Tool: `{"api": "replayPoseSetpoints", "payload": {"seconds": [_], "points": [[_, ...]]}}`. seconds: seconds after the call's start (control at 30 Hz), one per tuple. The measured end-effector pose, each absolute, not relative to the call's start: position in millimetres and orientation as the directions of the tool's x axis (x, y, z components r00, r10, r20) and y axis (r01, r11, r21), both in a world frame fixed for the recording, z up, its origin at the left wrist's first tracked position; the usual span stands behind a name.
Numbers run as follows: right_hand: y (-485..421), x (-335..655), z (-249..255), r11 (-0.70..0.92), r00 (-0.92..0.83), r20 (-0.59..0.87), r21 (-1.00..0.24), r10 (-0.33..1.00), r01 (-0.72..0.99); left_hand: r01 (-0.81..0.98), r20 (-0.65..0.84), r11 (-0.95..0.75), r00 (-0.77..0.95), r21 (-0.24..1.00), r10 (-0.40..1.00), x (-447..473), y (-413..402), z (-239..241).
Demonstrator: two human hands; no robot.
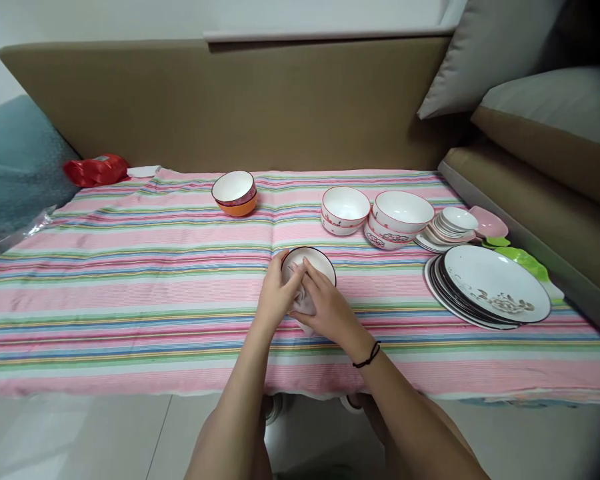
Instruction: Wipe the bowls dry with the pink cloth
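A white bowl with a dark rim (324,264) is in front of me, above the striped cloth. My left hand (279,288) grips its left side, the thumb reaching over the inside and the fingers behind the wall. A crumpled whitish cloth (305,305) hangs over the near rim. My right hand (324,301) is closed on this cloth, its fingertips at the bowl's inner side near my left thumb. Part of the bowl's near side is hidden by my hands and the cloth.
Stacked bowls, one orange (238,208), stand at the back left. Floral white bowls (345,203) (404,210), small dishes (459,219), a pink dish (489,222), green leaf-shaped dishes (525,262) and large plates (500,283) sit right. A red package (97,171) lies far left.
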State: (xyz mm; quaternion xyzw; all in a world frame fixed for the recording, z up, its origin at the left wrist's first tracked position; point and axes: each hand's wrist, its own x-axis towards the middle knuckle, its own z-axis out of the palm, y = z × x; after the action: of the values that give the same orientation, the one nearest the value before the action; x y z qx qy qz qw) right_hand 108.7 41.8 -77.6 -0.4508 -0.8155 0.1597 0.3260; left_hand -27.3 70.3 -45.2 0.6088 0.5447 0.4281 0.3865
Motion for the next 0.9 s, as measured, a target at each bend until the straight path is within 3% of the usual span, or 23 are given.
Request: {"api": "replayPoseSetpoints", "payload": {"seconds": [0.1,0.2,0.27,0.47,0.63,0.9], "points": [[41.8,109.6,-68.9,0.548,-0.333,0.435,-0.673,0.836,0.497,0.308,0.094,-0.099,0.033,0.946,0.995,-28.8,70.3,-43.7],[42.4,113.2,-61.3,0.504,-0.168,0.479,-0.765,0.861,0.400,0.280,0.085,-0.084,0.010,0.956,0.996,-32.1,72.4,-46.1],[43.8,115.4,-61.4,0.475,-0.138,0.466,-0.757,0.874,0.448,0.274,0.083,-0.081,0.005,0.958,0.997,-33.8,72.9,-47.3],[49.0,110.4,-76.2,0.539,-0.400,0.362,-0.572,0.842,0.618,0.355,0.149,-0.182,0.118,0.917,0.982,-30.7,65.6,-47.0],[50.6,105.6,-80.3,0.527,-0.336,0.406,-0.644,0.850,0.554,0.492,0.272,-0.359,0.242,0.793,0.931,-27.2,59.5,-49.2],[49.5,99.1,-69.6,0.500,-0.154,0.508,-0.669,0.848,0.550,0.519,0.287,-0.381,0.255,0.765,0.923,-30.0,61.4,-52.9]]}}
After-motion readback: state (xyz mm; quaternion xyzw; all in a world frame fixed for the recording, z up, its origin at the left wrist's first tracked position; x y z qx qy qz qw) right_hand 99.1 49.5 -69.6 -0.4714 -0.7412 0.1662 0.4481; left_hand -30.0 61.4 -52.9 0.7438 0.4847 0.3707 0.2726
